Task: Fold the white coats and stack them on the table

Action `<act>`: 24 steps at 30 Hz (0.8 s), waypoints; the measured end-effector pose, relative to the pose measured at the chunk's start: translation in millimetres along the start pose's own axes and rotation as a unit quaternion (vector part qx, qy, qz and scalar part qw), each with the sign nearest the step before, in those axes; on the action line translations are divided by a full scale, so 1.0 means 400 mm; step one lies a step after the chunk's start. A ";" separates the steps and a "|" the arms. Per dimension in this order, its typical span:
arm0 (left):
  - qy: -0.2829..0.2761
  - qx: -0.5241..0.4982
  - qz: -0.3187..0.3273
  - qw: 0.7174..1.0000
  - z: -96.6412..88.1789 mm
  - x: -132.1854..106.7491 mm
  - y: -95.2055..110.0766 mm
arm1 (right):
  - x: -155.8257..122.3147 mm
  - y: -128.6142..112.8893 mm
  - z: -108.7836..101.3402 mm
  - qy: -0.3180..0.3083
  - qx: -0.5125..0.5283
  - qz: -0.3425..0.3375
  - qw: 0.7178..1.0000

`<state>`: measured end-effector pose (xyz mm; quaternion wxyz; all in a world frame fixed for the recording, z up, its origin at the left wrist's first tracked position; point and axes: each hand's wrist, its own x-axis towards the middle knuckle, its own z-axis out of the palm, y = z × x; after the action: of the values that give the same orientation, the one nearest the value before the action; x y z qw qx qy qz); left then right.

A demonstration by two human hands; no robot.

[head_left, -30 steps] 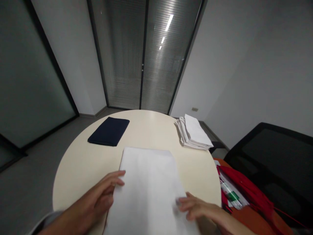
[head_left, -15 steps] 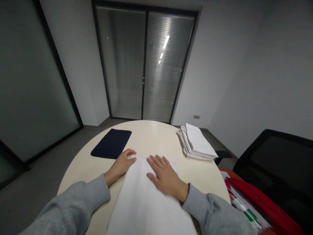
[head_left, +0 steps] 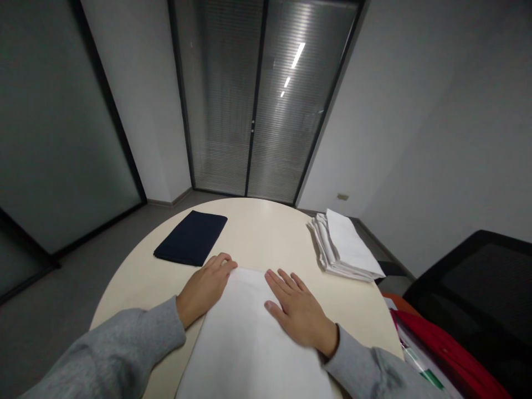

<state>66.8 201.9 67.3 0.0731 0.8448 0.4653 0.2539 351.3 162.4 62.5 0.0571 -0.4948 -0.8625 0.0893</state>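
A long strip of folded white cloth [head_left: 253, 349] lies flat on the table in front of me, its near end running out of the bottom of view. At its far left corner, my left hand [head_left: 210, 282] is closed, thumb and forefinger pinched together on the cloth's edge. My right hand [head_left: 297, 310] rests palm down near the far right part of the cloth, fingers stretched out and a little apart. Just beyond my left hand is a folded navy cloth [head_left: 191, 238].
A stack of folded white cloths [head_left: 351, 246] sits at the right edge of the round cream table [head_left: 266, 227]. To the right stands a black mesh chair [head_left: 477, 293], with a red item [head_left: 444, 349] and shiny packaging [head_left: 419, 363] by it. Glass doors [head_left: 266, 111] are behind the table.
My left fingers have closed onto the cloth's far left corner. My right hand has slid slightly right, still flat. The view has tilted down a little.
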 end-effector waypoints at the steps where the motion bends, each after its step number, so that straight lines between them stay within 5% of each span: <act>1: -0.004 0.033 0.024 0.999 -0.006 -0.006 0.013 | 0.000 0.001 0.001 0.003 0.000 0.000 1.000; 6: -0.141 0.035 0.175 0.974 0.008 -0.049 0.091 | 0.004 0.007 0.002 0.003 0.004 -0.002 1.000; 11: -0.211 0.037 0.168 0.962 0.029 -0.080 0.122 | 0.015 0.020 -0.001 0.003 0.016 0.008 1.000; 17: -0.215 0.059 0.135 0.965 0.023 -0.036 0.100 | 0.054 0.052 0.001 -0.014 0.028 0.021 0.999; 24: -0.155 0.157 0.047 0.974 0.063 0.059 0.134 | 0.194 0.084 -0.009 -0.030 0.031 0.039 0.998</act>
<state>129.6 194.2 73.5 -0.0010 0.8956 0.4423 0.0472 341.2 246.5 59.7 0.0425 -0.5233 -0.8407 0.1326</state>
